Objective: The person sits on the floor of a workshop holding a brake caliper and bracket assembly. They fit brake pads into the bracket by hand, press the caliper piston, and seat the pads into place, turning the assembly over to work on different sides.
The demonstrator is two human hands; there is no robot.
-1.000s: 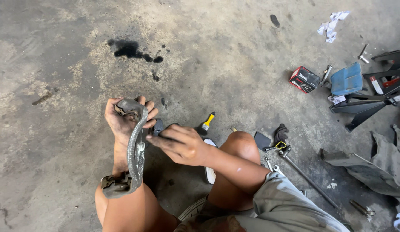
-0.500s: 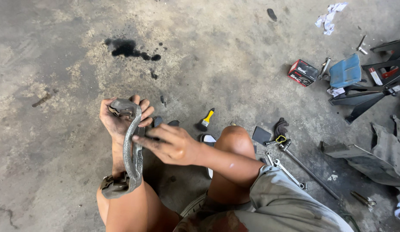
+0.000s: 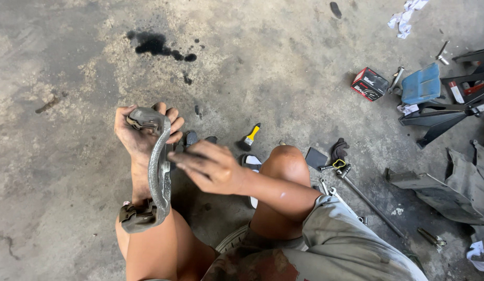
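Head cam: left hand [image 3: 143,136] clamped round top of curved metal bracket [image 3: 157,171]; right hand [image 3: 211,166] open, fingers spread, just beside it.

Left hand [image 3: 143,134] raised, palm facing in, fingers curled shut around what it grips, wrist straight, forearm dropping toward 6 o'clock to the left knee. Right hand [image 3: 208,166] at 3 o'clock of the left, just beside it, fingers extended and pointing toward 9 o'clock, loosely spread, nothing gripped. Right forearm crosses over the right knee.
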